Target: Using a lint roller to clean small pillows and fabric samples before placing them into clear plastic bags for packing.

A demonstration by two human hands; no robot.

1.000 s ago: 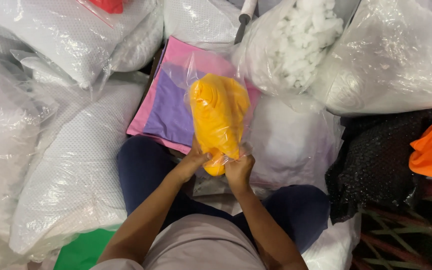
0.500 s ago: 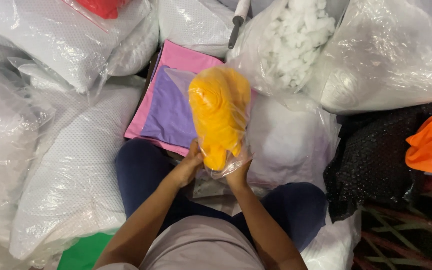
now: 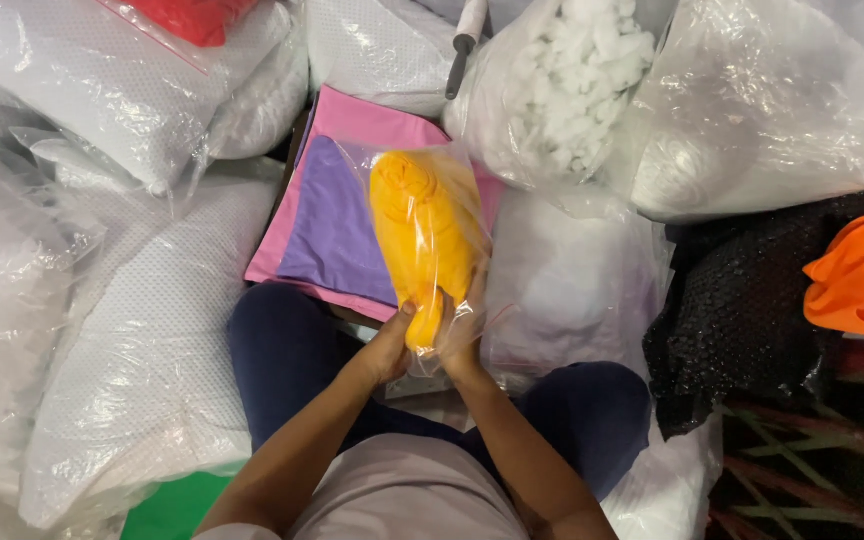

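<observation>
I hold a rolled yellow cloth (image 3: 422, 230) inside a clear plastic bag (image 3: 467, 195), upright above my lap. My left hand (image 3: 389, 345) grips the bag's lower end from the left. My right hand (image 3: 462, 340) grips the same end from the right, with plastic bunched under its fingers. Behind the bag lie a flat purple cloth (image 3: 327, 225) and a pink cloth (image 3: 352, 120) beneath it.
Bagged white pillows (image 3: 142, 330) are piled at the left and top. A clear bag of white stuffing (image 3: 572, 80) stands at the top middle. At the right, an orange cloth (image 3: 862, 275) lies on black mesh fabric (image 3: 742, 310). A green piece (image 3: 172, 505) shows at the bottom left.
The yellow cloth has slid deeper into the bag, which now stands more upright. Both hands have closed in on its lower end.
</observation>
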